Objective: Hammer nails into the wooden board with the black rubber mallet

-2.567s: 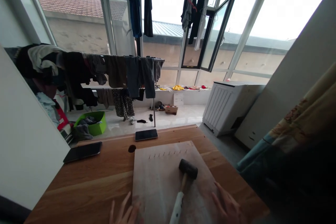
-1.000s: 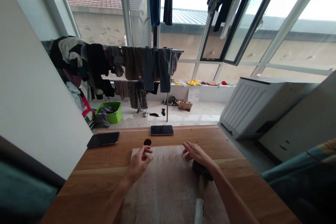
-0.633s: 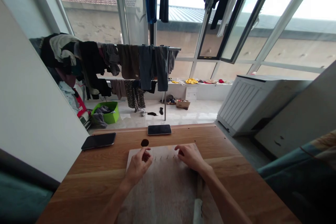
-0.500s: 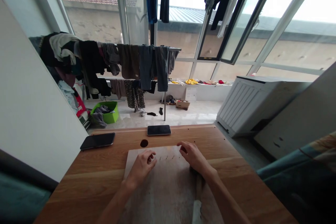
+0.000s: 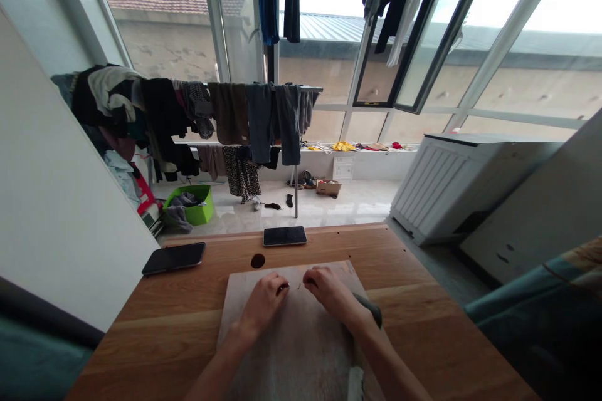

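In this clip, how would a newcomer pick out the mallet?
Find the wooden table in the foreground, then the pale board lying on it. Near that board's right edge, partly hidden by the right forearm, is the mallet; its thick dark head and white grip set it apart from the board.

The wooden tabletop (image 5: pixel 446 332) is showing streaky brown grain. On it, the board (image 5: pixel 296 344) is looking pale grey-tan, the mallet grip (image 5: pixel 355 382) white; beyond it, a basket (image 5: pixel 202 209) is showing lime green, a garment (image 5: pixel 241 178) leopard spots.
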Tool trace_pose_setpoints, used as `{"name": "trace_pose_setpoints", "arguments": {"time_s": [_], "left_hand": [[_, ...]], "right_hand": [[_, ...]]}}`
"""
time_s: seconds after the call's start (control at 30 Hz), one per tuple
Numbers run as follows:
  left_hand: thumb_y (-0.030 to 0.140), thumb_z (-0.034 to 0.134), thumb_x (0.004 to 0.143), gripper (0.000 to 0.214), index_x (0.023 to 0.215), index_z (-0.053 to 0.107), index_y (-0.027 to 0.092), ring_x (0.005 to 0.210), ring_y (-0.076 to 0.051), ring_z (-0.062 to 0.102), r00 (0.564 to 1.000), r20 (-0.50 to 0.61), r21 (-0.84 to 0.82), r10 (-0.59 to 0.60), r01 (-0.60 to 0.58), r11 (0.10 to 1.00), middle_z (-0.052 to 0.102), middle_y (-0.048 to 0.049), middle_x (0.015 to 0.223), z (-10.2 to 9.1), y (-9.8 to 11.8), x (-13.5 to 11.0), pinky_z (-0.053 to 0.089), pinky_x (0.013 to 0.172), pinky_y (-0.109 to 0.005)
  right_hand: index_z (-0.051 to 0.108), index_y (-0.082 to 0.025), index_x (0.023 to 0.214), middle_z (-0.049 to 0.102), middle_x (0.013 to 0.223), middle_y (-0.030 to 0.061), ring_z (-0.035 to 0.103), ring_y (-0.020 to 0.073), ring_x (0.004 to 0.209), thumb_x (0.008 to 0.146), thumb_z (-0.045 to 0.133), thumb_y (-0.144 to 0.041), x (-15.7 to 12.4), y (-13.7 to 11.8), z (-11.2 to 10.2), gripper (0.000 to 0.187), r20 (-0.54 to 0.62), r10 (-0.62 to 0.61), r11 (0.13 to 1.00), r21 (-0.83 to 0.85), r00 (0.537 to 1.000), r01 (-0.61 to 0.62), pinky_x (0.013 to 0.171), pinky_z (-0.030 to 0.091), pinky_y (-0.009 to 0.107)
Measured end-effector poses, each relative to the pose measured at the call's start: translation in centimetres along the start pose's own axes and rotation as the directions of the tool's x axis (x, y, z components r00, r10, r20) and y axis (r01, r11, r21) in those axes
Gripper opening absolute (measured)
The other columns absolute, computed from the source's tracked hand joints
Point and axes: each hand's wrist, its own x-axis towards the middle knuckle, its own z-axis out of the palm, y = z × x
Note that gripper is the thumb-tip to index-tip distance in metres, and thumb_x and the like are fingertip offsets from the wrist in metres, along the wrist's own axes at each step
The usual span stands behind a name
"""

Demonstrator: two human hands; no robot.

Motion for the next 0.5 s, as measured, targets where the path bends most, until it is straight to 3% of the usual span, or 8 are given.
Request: {"name": "trace_pose_setpoints", "arguments": {"time_s": [0.17, 0.3, 0.5], "left_hand": [[0.025, 0.053, 0.089, 0.019, 0.082, 0.07, 0.018, 0.077, -0.019, 0.063, 0.998, -0.044, -0.032, 0.042, -0.043, 0.999, 0.067, -0.0061, 0.083, -1.0, 0.9, -0.7, 0.047, 0.072, -0.029], [0.028, 0.054, 0.09, 0.019, 0.083, 0.069, 0.018, 0.074, -0.017, 0.062, 0.997, -0.034, -0.08, 0.068, -0.07, 0.994, 0.066, -0.0052, 0.082, -1.7, 1.7, -1.7, 0.048, 0.071, -0.028], [0.032, 0.055, 0.092, 0.021, 0.107, 0.065, 0.021, 0.078, -0.016, 0.065, 0.998, 0.022, -0.139, 0.062, -0.059, 0.989, 0.068, -0.0041, 0.096, -2.3, 2.5, -3.5, 0.053, 0.074, -0.027]], "right_hand": [[0.075, -0.016, 0.086, 0.073, 0.085, 0.0074, 0.066, 0.0189, 0.081, 0.086, 0.056, -0.012, 0.4, -0.6, 1.4, 0.02, -0.007, -0.037, 0.997, 0.062, 0.999, 0.038, 0.075, 0.044, 0.025], [0.074, -0.018, 0.091, 0.072, 0.089, 0.0065, 0.066, 0.0192, 0.085, 0.089, 0.054, -0.014, -1.0, -1.1, 1.0, 0.02, -0.015, -0.067, 0.991, 0.114, 0.998, 0.068, 0.078, 0.045, 0.026], [0.069, -0.023, 0.114, 0.071, 0.1, 0.0051, 0.067, 0.0177, 0.089, 0.091, 0.056, -0.022, -3.4, -2.6, 0.0, 0.026, 0.003, -0.102, 0.96, 0.262, 0.995, 0.097, 0.078, 0.051, 0.024]]}}
